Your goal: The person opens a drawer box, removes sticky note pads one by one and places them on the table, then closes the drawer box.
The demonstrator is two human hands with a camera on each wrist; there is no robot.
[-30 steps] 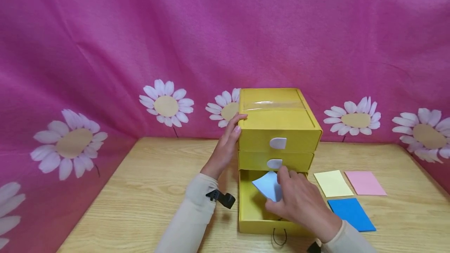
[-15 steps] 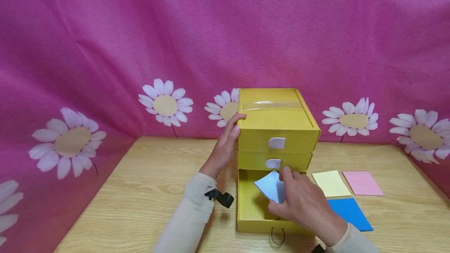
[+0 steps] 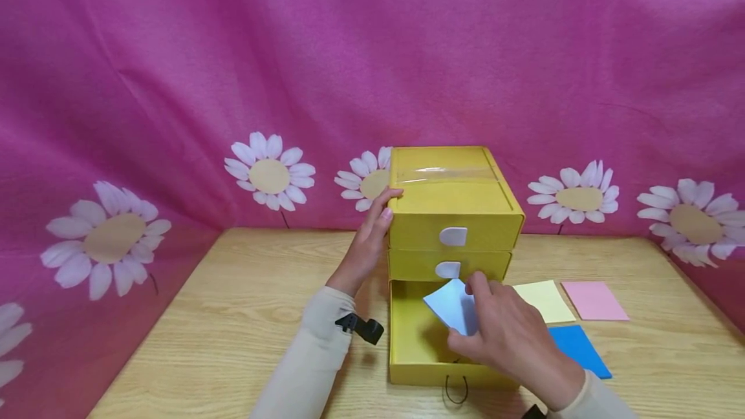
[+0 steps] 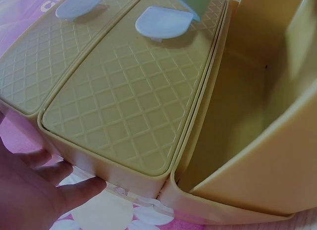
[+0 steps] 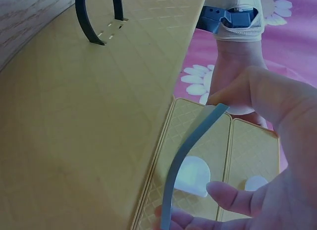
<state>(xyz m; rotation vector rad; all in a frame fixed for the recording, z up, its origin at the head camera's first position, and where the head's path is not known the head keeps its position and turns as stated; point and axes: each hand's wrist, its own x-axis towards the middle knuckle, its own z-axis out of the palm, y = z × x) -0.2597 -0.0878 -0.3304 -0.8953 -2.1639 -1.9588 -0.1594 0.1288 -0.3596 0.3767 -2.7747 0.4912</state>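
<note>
A yellow chest of drawers point(image 3: 454, 202) stands on the table, its bottom drawer point(image 3: 425, 374) pulled out and its two upper drawers closed. My left hand point(image 3: 363, 247) rests against the chest's left side, thumb and fingers extended along it; the left wrist view shows these fingers point(image 4: 81, 191) at the side wall. Over the pulled-out drawer, my right hand point(image 3: 512, 335) pinches a light blue sticky note pad point(image 3: 451, 306) by its edges between thumb and fingers. In the right wrist view the pad point(image 5: 184, 148) appears edge-on and bent in a curve.
Right of the chest lie a pale yellow pad point(image 3: 550, 302), a pink pad point(image 3: 595, 301) and a darker blue pad point(image 3: 584, 351). White tabs point(image 3: 453, 236) mark the upper drawers, and a dark cord loop point(image 3: 456, 390) hangs from the bottom one. A pink flowered cloth point(image 3: 372, 70) surrounds the table.
Held in my right hand, the light blue pad has shifted slightly right over the drawer. My left hand stays against the chest. The whole view has drifted a little.
</note>
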